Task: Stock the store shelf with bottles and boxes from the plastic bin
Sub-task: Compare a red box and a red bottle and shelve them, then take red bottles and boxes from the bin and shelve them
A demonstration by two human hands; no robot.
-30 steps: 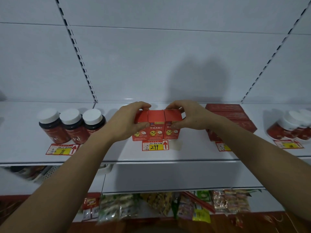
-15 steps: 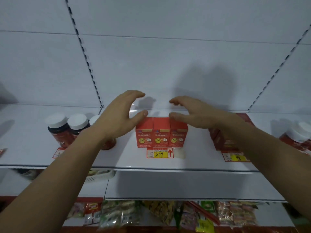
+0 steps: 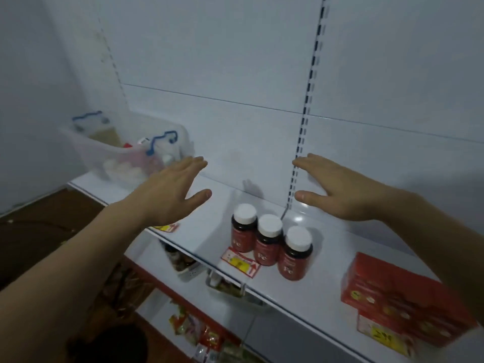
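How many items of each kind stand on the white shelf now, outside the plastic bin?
Bottles with white caps: 3, in a row: first, second, third.
Red boxes: at least 2 at the right edge; blur hides any further count.
Price tags: 3, one under the bottles, one by the left hand, one below the boxes.
Total: 8 at least.

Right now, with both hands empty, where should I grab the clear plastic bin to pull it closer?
Probably the plastic bin by its near rim beside the blue latch, from the right with the left hand, which is closest. The bin sits tilted in view, open-topped, and the rim looks graspable.
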